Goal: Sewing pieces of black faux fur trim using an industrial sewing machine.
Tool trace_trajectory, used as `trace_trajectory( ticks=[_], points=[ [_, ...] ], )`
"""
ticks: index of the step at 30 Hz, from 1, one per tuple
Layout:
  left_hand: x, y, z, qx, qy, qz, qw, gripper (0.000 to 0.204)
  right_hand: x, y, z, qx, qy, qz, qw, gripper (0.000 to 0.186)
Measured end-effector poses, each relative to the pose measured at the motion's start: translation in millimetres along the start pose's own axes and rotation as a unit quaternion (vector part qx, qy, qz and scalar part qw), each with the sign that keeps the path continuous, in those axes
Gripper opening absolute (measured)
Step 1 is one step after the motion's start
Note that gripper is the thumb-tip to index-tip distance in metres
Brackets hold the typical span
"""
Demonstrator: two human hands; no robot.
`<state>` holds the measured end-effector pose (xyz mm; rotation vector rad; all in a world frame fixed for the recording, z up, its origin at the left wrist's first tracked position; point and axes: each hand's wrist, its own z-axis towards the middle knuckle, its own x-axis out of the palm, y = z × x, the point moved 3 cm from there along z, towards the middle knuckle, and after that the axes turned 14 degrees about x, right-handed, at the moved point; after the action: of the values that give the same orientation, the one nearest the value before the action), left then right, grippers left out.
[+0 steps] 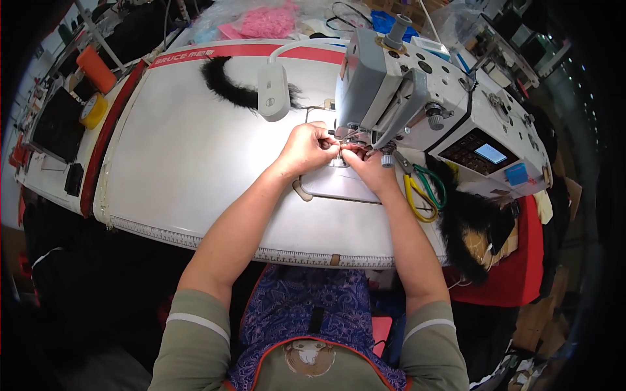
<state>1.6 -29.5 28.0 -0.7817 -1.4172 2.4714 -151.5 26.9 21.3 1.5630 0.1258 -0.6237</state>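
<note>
Both hands are at the needle and presser foot of a white and grey sewing machine (368,85). My left hand (308,146) is closed just left of the needle area, fingertips bent together. My right hand (366,163) is closed beside it, thumb and finger at the needle plate (326,186). What the fingertips pinch is too small and partly hidden to make out. A white lamp (274,91) on a curved neck hangs at the upper left of my hands. Yellow-handled and green-handled tools (417,195) lie just right of my right hand.
A black fur strip (231,85) lies at the back of the table (156,163); more black fur (456,241) hangs at the right edge. A side table at left holds a yellow tape roll (94,111) and orange cylinder (98,70). Pink fluffy material (267,23) lies behind.
</note>
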Motion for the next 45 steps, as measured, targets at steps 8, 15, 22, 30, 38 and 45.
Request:
trace_trajectory(
  ticks=[8,15,22,30,38,45],
  points=[
    [-0.3,3.1,-0.6,-0.011,-0.007,-0.030,0.999,0.008,-0.3,-4.3,2.0,0.001,0.002,0.000,1.000,0.016],
    [-0.1,-0.4,0.2,0.011,-0.006,-0.009,1.000,0.008,0.7,-7.0,2.5,0.009,0.003,0.006,1.000,0.016],
    [-3.2,-1.6,-1.4,0.003,0.000,-0.006,1.000,0.010,1.5,-11.1,3.2,0.020,0.010,0.015,1.000,0.017],
    [-0.5,-1.8,-0.7,0.018,-0.003,0.010,1.000,0.009,-1.0,-2.1,-0.1,0.015,0.007,0.002,1.000,0.016],
    [0.1,-1.6,-0.5,-0.009,0.011,0.029,0.999,0.008,-2.7,3.4,-2.7,0.079,0.053,-0.042,0.995,0.014],
    [1.6,0.8,0.5,0.036,-0.007,0.011,0.999,0.008,-2.2,0.8,-1.1,0.049,0.051,-0.052,0.996,0.012]
  ],
)
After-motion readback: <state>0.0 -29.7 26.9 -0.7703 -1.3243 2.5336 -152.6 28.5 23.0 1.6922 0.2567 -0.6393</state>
